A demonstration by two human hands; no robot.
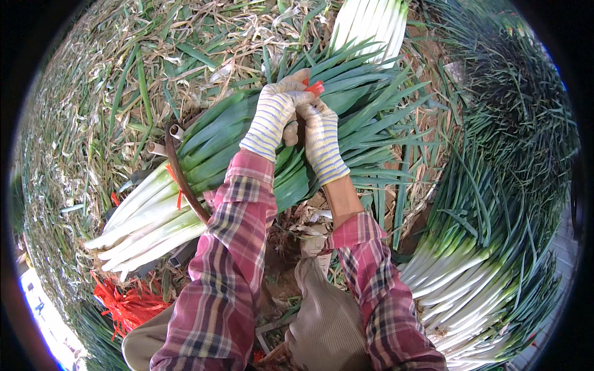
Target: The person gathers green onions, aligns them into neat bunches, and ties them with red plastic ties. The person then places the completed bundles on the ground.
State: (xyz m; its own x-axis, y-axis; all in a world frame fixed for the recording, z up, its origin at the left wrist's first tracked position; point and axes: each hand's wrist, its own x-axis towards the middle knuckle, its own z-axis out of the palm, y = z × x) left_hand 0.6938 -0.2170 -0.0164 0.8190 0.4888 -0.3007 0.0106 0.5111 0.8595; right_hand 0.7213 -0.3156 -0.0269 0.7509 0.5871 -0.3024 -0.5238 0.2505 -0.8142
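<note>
A bundle of long green onions [158, 222] lies before me, its white stalks at the lower left and its green leaves spreading to the upper right. My left hand [274, 113], in a striped knit glove, is closed at the leaves with its fingertips at a red plastic tie [315, 88]. Pressed close to it, my gloved right hand [322, 134] pinches at the same spot; its fingertips are partly hidden. Another red tie [178, 188] circles the bundle near the stalks, beside a curved brown bar [178, 171] that crosses over them.
Two pipe ends [176, 131] stick out beside the bar. Loose red plastic strips [127, 301] lie at the lower left. More green onions [464, 292] are heaped along the right, and another white-stalked bunch [371, 28] lies at the top. Dry leaf litter [116, 92] covers the ground.
</note>
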